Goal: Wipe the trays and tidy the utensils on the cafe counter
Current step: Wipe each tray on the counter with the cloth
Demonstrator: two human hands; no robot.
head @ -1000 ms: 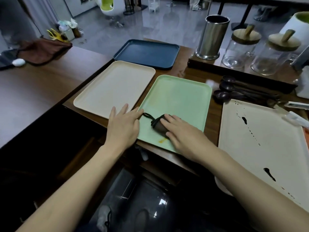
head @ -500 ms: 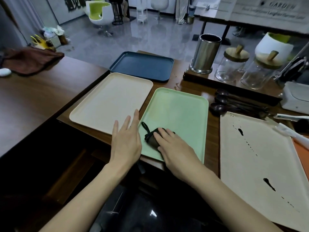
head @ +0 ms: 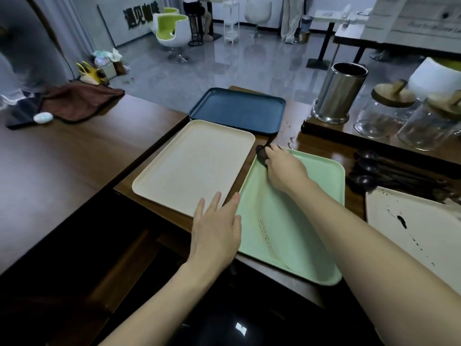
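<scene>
On the wooden cafe counter (head: pixel 74 171), the mint-green tray (head: pixel 299 221) is lying between a clean cream tray (head: pixel 194 166) and a stained cream tray (head: pixel 411 228), whose dark splashes are awaiting wiping. The left hand (head: pixel 217 231) is resting flat, fingers straight and slightly spread, across the green tray's near-left corner, apparently steadying it against the wiping stroke. The right hand (head: pixel 284 168) is curling its fingers over a dark wiping cloth (head: pixel 262 153) at the tray's far-left corner, while the dark spoons (head: pixel 366 168) are lying loose beside its far-right edge, not yet tidied.

Counter (head: pixel 321 148) carries trays (head: pixel 194 166) (one stained) and spoons (head: pixel 366 168)
</scene>
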